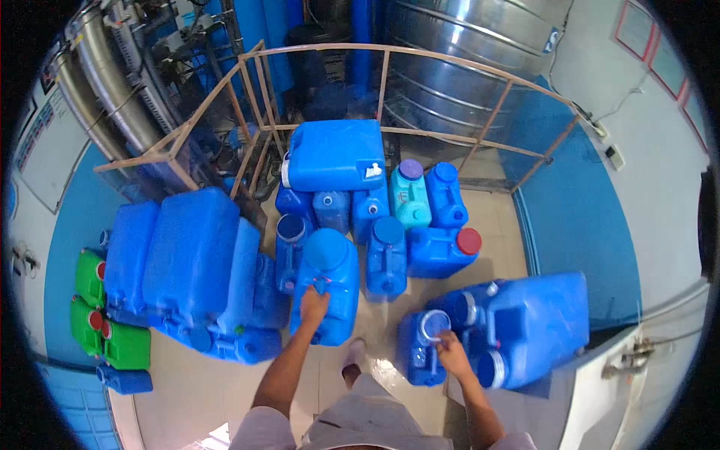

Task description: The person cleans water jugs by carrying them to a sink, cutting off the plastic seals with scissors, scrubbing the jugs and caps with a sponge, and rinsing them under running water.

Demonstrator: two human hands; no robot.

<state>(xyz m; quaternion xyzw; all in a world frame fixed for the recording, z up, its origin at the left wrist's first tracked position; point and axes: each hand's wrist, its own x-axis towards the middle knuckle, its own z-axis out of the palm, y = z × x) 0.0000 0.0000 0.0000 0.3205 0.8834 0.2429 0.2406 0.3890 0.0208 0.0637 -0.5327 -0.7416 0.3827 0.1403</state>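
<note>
Near the middle, my left hand (313, 306) is closed round the top handle of an upright blue jug (341, 300) with a wide blue lid. Lower right, my right hand (452, 354) is closed at the top of a smaller blue jug (420, 360), beside its round cap with a pale rim. That jug stands against larger blue containers (536, 326). Between my hands is another upright blue jug (387, 259).
Behind stand a turquoise jug (410, 199), a red-capped blue jug (435, 253) and a blue container (337, 155) lying on others. Large blue containers (191, 251) and green jugs (126, 345) are at left. A metal railing (382, 86) fronts a steel tank (457, 45).
</note>
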